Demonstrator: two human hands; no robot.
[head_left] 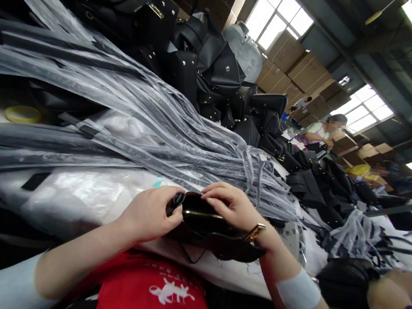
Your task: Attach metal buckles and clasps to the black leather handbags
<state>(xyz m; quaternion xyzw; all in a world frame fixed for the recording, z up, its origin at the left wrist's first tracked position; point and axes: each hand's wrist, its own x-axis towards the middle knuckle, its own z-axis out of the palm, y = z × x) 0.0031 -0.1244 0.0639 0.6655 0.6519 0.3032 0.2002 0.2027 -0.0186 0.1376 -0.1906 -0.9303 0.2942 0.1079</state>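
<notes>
A small black bag (pixel 213 233) with a gold zipper lies at the near edge of the work table, right in front of me. My left hand (pixel 150 213) grips its left end, fingers curled round the corner. My right hand (pixel 231 205) rests on top of the bag with its fingers bent over the upper edge, beside the zipper. A gold watch sits on my right wrist.
Long black straps in clear plastic sleeves (pixel 127 112) fan across the table behind the bag. Black bags (pixel 210 72) are piled at the back. A co-worker's arm (pixel 396 302) rests at the right by another black bag (pixel 345 284). Other people sit farther off.
</notes>
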